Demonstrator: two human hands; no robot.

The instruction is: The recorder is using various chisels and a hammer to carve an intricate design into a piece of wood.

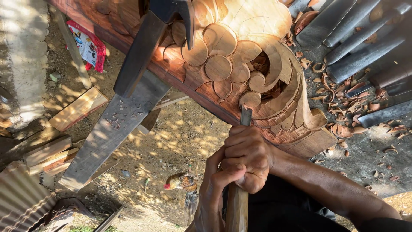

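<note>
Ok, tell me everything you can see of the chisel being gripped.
The chisel is a long tool with a pale wooden handle and a narrow, flat grey metal blade. It runs nearly upright in the head view, from the bottom edge up to the carved wooden panel, where its tip meets a rounded lobe of the reddish relief. The right hand wraps the shaft just below the blade; the left hand clasps it lower down. Most of the handle is hidden by the hands.

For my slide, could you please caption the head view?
Both hands grip a chisel against a carved wooden panel.
</note>
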